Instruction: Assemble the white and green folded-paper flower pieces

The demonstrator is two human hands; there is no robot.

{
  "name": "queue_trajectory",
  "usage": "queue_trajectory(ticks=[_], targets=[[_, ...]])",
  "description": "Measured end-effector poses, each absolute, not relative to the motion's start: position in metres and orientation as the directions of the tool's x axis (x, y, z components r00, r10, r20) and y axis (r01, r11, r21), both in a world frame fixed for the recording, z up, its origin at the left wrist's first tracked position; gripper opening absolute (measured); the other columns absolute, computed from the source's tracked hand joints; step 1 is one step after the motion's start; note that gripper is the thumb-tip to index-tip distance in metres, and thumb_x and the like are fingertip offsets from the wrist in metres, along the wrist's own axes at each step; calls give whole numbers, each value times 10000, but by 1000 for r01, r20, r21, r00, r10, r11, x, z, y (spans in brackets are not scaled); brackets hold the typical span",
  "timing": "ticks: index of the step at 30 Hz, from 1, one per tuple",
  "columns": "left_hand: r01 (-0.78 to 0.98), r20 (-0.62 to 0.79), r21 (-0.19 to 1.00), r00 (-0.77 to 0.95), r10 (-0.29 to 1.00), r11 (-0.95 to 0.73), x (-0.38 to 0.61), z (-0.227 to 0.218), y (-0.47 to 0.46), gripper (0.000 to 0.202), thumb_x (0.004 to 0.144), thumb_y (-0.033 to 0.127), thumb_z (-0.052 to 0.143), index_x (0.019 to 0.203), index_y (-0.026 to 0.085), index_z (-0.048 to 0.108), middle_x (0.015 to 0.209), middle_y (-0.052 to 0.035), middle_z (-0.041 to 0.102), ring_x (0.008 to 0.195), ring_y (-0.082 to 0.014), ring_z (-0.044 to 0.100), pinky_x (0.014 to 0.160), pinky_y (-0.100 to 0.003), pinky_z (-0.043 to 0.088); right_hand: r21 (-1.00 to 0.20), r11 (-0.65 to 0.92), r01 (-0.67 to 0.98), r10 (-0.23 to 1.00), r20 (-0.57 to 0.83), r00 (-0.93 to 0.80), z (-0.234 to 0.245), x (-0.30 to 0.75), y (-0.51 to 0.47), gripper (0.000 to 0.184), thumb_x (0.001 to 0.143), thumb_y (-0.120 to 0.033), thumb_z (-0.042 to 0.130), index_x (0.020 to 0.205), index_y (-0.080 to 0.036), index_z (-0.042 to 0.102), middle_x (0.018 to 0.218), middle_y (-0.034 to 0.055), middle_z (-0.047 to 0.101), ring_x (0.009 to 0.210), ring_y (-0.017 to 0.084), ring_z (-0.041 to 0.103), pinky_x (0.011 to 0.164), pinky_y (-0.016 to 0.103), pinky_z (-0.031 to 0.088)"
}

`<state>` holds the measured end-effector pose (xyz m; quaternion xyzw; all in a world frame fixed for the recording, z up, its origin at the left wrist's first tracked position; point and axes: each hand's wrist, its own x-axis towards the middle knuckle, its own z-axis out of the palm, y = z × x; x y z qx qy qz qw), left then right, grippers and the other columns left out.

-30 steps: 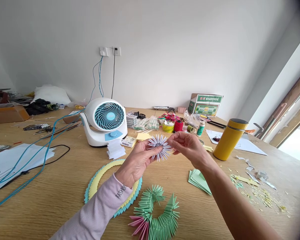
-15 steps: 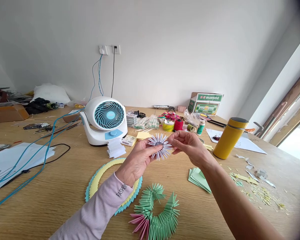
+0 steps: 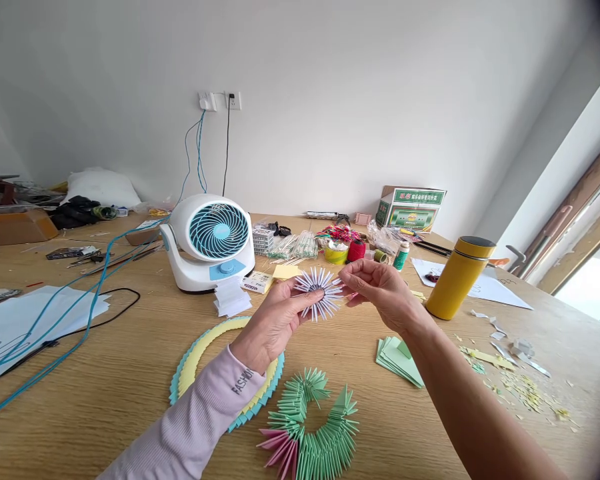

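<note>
Between the thumb and fingers of my left hand (image 3: 275, 320) is a round, spiky white folded-paper rosette (image 3: 326, 308), with my thumb pressed on its centre. My right hand (image 3: 377, 290) is at the rosette's right edge, thumb and fingers pinched together. Whatever may be in that pinch is too small to make out. Below my hands lies an open ring of folded green paper pieces (image 3: 329, 443) with a pink section (image 3: 283, 450). Partly behind my left forearm is a flat yellow and blue paper ring (image 3: 187, 363).
A white fan (image 3: 210, 240) stands behind a stack of white paper pieces (image 3: 231, 297). Green paper sheets (image 3: 397, 360) lie near my right forearm. A yellow flask (image 3: 460, 277) stands at right, beside paper scraps (image 3: 527, 390). Blue cables (image 3: 97, 293) cross the table's left side.
My right hand has shifted slightly to the right, its fingertips drawing back a little from the rosette. My left hand and the rosette have hardly moved.
</note>
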<state>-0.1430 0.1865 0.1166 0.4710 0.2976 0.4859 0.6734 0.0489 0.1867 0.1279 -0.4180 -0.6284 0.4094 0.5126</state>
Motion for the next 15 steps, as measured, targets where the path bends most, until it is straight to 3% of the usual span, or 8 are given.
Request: queue_trajectory(ticks=[15], targets=[[-382,35,918,338,941,103,-143,117,186,272,719,149,796,978,140,718,984,-68,730,812,-148,654,706,-255,498,-964,265,19,960,261,-103,134,52,185,284,775,-438,787,857,-200,655,806,49,722,742,167,710,593,267,564]])
